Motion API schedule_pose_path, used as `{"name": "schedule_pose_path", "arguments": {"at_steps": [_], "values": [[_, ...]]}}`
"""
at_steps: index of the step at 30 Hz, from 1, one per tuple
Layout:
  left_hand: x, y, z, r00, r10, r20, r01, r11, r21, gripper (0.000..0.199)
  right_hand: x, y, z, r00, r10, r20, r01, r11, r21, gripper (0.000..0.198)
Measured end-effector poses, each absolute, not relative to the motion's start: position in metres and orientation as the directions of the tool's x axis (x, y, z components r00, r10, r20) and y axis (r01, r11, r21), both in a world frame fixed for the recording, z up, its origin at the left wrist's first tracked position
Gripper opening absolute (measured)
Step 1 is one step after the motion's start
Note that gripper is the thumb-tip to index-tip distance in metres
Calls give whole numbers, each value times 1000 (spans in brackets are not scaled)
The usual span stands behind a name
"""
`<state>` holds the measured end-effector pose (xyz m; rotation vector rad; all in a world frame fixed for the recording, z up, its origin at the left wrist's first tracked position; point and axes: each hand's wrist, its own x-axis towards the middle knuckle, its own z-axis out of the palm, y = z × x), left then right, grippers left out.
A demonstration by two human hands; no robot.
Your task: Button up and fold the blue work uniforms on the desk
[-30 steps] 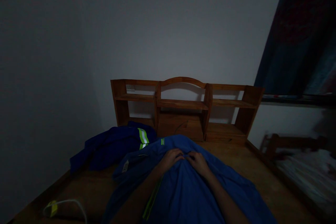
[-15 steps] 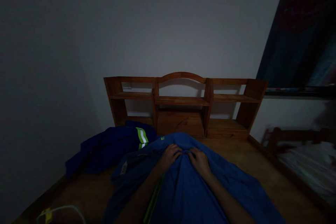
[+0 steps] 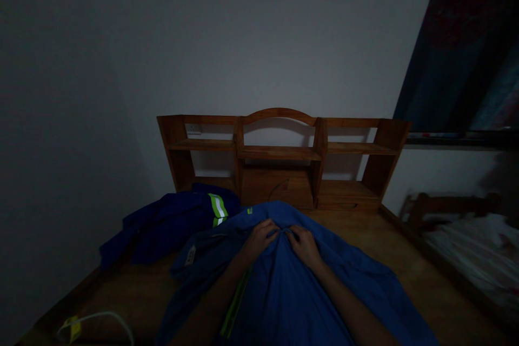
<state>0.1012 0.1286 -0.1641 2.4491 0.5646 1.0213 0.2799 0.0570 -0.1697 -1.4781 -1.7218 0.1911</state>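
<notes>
A blue jacket (image 3: 284, 292) with a yellow-green stripe lies spread over the wooden surface in front of me. My left hand (image 3: 261, 238) pinches its fabric near the top middle, fingers closed. Just to the right, my right hand (image 3: 305, 244) grips the same gathered spot from the other side. Folds fan out downward from between the two hands. What exactly lies under the fingertips is too small and dark to make out. A white label (image 3: 190, 255) shows on the jacket's left part.
A darker blue garment (image 3: 162, 227) with reflective bands lies to the left. Behind stands a wooden shelf unit (image 3: 279, 155) against the wall. A pale cable (image 3: 101, 314) with a yellow tag is at the lower left. A wooden bed frame (image 3: 454, 204) with pale bedding stands at right.
The view has shifted slightly, so the shelf sits a little higher and further left. Both hands stay at the same gathered spot of the jacket, almost unmoved.
</notes>
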Motion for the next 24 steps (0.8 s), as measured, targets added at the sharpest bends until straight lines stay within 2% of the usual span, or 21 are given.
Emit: {"name": "schedule_pose_path", "arguments": {"at_steps": [8,17,24], "values": [[108,121,-173,608,559,564,337,-825,454,26,279,53,-165,2,868,496,738,334,-587,27],[105,127,-172,609,557,565,306,-822,480,20,277,50,-162,68,867,493,770,268,-579,27],[109,121,-170,572,570,589,402,-822,404,21,278,51,-161,83,869,488,800,234,-553,29]]}}
